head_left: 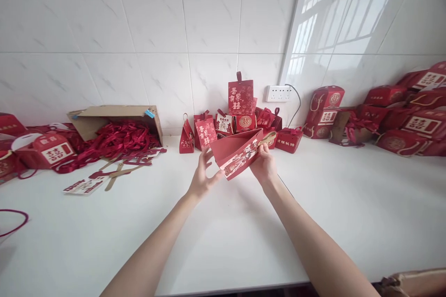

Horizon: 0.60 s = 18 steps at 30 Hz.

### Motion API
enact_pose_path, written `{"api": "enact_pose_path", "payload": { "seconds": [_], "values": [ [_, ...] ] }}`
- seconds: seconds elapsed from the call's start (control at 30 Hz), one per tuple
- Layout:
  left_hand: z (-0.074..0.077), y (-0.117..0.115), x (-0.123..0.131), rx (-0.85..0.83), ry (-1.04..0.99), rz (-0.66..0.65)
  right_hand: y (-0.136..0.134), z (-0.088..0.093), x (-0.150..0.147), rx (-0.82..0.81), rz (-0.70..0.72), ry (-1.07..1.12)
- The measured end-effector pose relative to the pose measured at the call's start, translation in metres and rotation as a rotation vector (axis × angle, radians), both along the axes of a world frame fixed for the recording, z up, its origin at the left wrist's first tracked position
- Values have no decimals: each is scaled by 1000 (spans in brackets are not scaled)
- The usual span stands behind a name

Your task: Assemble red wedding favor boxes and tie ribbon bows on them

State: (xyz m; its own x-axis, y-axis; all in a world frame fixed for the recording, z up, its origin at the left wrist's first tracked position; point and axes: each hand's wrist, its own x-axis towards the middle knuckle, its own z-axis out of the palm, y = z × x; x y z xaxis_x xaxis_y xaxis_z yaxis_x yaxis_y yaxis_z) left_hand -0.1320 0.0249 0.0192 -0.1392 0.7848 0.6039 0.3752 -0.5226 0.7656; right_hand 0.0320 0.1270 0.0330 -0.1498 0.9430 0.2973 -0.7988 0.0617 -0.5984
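A red paper gift box (234, 155) with white and gold print is held tilted above the white table, its top side open. My left hand (204, 175) grips its left end, the thumb at the lower front corner and the fingers behind the edge. At the right end, my right hand (265, 167) pinches the box near a gold ribbon loop (267, 139). The right fingers behind the panel are partly hidden. Just beyond stand several finished red gift boxes, one tall box (240, 96) with a ribbon tab topping the pile.
On the left, a cardboard box (114, 110) lies on its side, spilling red ribbons (121, 138). Paper tags (83, 185) and gold strips (112, 178) lie before it. More red boxes (421, 125) are stacked at the right. A power strip (278, 93) is on the tiled wall.
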Motion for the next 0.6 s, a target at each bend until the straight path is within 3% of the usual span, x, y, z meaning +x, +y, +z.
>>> {"api": "enact_pose_path", "payload": {
  "seconds": [0.1,0.23,0.33,0.43,0.6],
  "values": [
    [3,-3,6,99,28,-22,-2,0,0,29,86,32],
    [5,-5,9,181,42,70,-3,-1,-6,-16,121,35],
    [6,-4,10,134,-41,149,-4,-7,-15,-181,157,-135],
    [12,-6,13,74,-200,129,-12,-15,-22,-363,283,-378],
    [25,-13,17,28,-322,85,-27,-17,-25,-367,371,-448]
  ]
}}
